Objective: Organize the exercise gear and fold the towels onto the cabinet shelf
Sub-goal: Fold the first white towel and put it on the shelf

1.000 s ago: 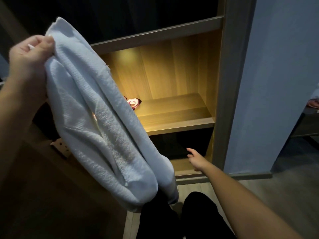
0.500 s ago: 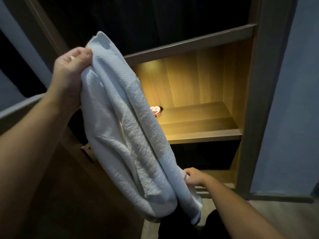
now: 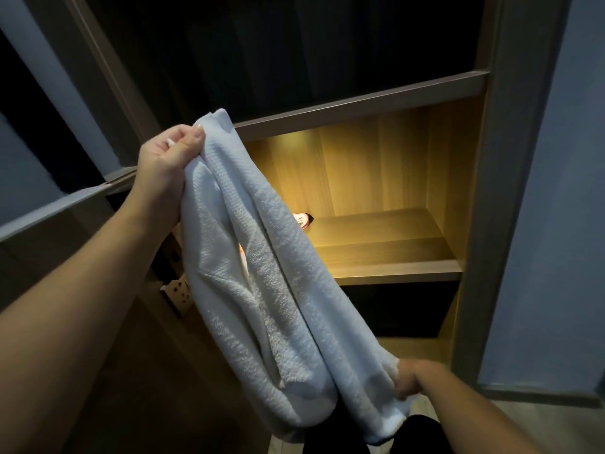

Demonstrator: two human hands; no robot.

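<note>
Right hand (image 3: 409,380) has reached in and now grips the white towel (image 3: 262,290) low at five o'clock, left hand (image 3: 165,158) pinching its top at ten o'clock.

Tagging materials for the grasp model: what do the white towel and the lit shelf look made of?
The towel: likely cotton terry, matte; looped pile and ribbed weave show. The lit shelf: wood or wood-grain laminate, smooth satin; grain lines show, which one is unclear.

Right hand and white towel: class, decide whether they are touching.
Touching. The head view shows the right hand gripping the lower end of the white towel, fingers curled into the cloth.
</note>
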